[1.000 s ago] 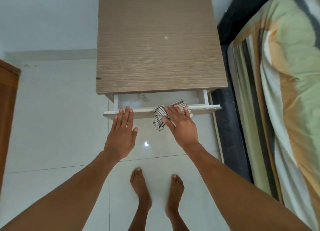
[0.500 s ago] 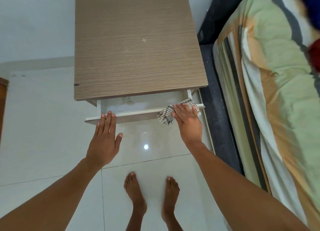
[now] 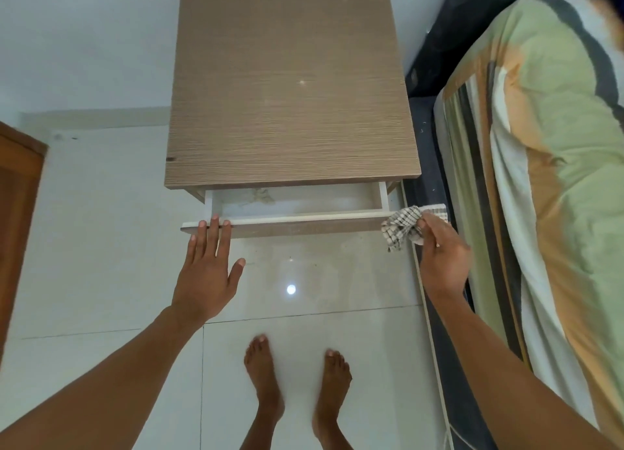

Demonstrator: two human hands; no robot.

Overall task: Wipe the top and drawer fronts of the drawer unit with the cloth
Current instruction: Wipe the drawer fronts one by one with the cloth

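The drawer unit (image 3: 290,88) has a bare wood-grain top and stands against the white wall. Its top drawer (image 3: 297,220) is pulled partly out, showing a white inside. My left hand (image 3: 207,274) is flat with fingers apart, its fingertips touching the left end of the drawer front's upper edge. My right hand (image 3: 440,257) grips a checked cloth (image 3: 403,228) at the right end of the drawer front, just past its corner. Lower drawer fronts are hidden under the open drawer.
A bed with a striped green and orange cover (image 3: 553,186) on a dark frame (image 3: 425,165) stands close on the right. A brown wooden door or panel (image 3: 17,220) is at the left edge. My bare feet (image 3: 297,392) stand on glossy white floor tiles.
My right hand has slid the cloth along the drawer front from near its middle to the right end. My left hand has stayed at the left end of the drawer edge.
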